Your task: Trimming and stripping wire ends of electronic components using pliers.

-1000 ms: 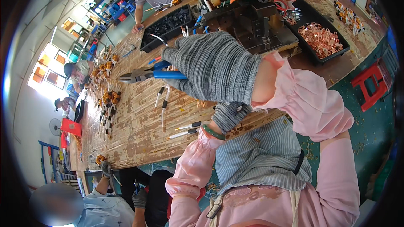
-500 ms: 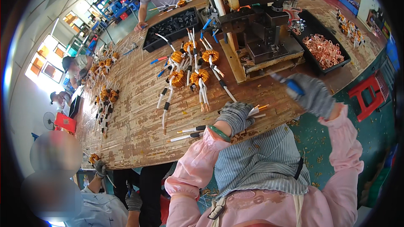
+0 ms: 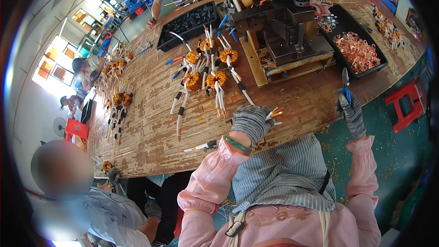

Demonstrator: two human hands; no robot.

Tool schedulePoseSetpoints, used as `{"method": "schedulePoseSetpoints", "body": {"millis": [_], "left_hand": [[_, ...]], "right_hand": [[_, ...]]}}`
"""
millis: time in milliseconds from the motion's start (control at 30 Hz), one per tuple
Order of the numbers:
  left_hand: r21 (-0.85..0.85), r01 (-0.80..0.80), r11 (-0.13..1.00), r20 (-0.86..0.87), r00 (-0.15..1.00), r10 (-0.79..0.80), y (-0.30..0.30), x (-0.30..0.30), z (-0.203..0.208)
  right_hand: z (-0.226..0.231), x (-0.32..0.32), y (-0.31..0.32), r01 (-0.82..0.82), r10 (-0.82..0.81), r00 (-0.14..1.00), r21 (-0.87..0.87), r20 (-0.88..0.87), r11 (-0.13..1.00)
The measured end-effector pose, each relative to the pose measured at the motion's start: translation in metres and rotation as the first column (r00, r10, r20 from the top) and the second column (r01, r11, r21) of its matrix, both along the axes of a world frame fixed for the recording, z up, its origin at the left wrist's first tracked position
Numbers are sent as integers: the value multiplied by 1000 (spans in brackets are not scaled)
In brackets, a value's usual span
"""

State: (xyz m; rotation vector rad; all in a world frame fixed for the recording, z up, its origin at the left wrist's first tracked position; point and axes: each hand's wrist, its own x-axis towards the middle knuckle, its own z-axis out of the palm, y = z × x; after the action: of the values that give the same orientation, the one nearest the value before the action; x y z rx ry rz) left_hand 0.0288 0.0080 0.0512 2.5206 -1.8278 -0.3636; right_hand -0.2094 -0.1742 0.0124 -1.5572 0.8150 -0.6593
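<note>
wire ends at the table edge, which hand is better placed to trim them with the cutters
Right. The right hand already grips the blue-handled cutters; the left hand is occupied holding the wire ends.

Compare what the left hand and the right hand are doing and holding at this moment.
The left hand rests low on the wooden workbench, closed around a bundle of wire ends; the right hand is raised off the bench's edge, gripping blue-handled pliers. The left hand's wires point sideways, while the right hand's pliers point up. Both wear grey knit gloves and pink sleeves.
</note>
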Motion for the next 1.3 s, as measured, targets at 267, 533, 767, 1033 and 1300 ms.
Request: {"method": "schedulePoseSetpoints", "body": {"millis": [267,533,767,1033,1300], "left_hand": [[87,-42,995,-27,999,45,1,2,-7],[-49,-136,990,-147,981,127,4,33,-27],[-15,-163,987,-234,960,155,-2,36,-36],[-212,-246,946,-647,761,52,20,50,-28],[-344,-342,874,-723,691,-14,31,51,7]], "right_hand": [[-30,10,5,-36,39,992,-29,124,999],[-18,34,-4,-43,51,991,-70,123,997],[-67,53,-7,74,-70,997,-347,24,935],[-37,47,48,-272,88,931,-515,-353,813],[7,74,91,-378,35,883,-664,-468,645]]}}
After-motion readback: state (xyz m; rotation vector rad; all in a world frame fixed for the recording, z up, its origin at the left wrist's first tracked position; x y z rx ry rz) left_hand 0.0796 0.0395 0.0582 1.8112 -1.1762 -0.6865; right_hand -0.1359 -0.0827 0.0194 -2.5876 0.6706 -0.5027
